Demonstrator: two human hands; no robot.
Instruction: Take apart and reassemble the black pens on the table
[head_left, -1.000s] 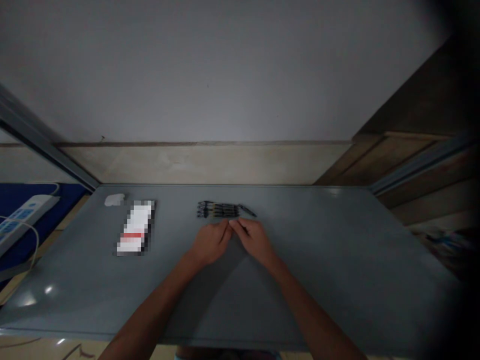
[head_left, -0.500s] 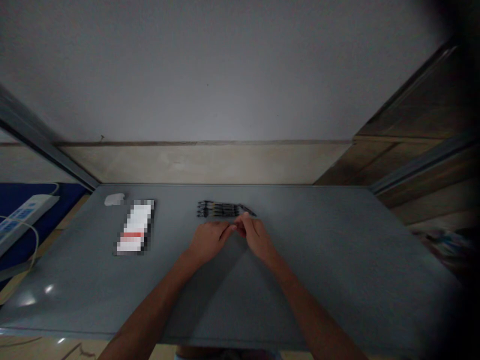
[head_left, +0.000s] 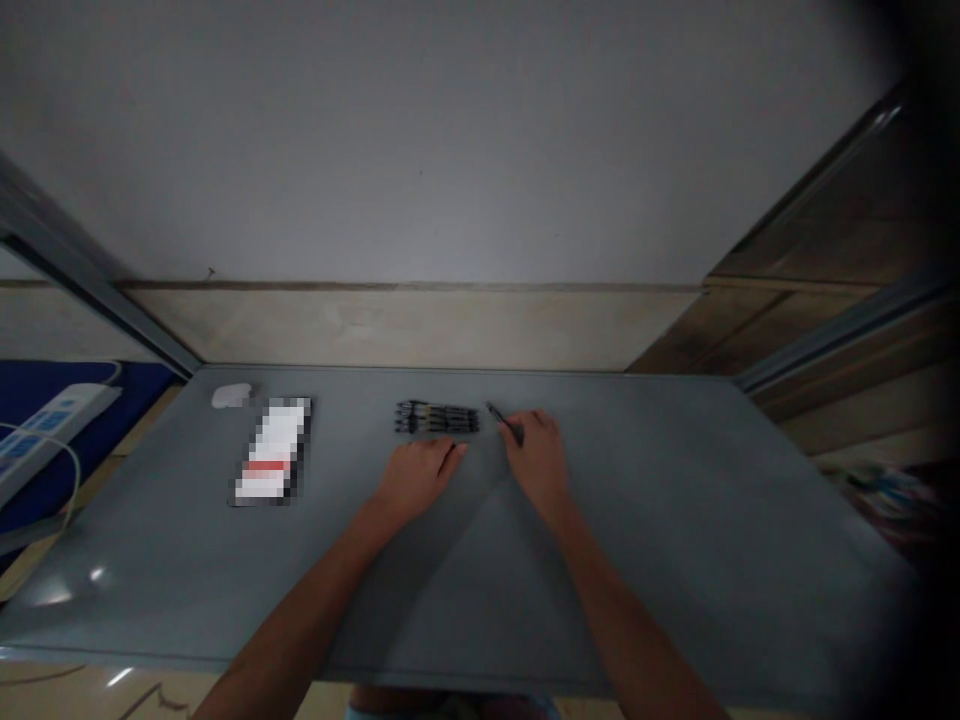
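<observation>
Several dark pens (head_left: 436,418) lie side by side in a row on the grey table (head_left: 675,520). Just in front of the row rests my left hand (head_left: 421,474), its fingers together; whether anything is under them is hidden. To the right of the row, my right hand (head_left: 535,452) grips a single dark pen (head_left: 498,413), which slants with its far end toward the upper left, apart from the others.
A phone with a blurred screen (head_left: 271,450) and a small white case (head_left: 232,396) lie on the left of the table. Beyond the left edge is a white power strip (head_left: 56,425) with a cable. A wall stands behind the table.
My right hand has moved right, away from my left hand, with the single pen now showing in its fingers. My left hand has stayed nearly in place, and the hands are apart.
</observation>
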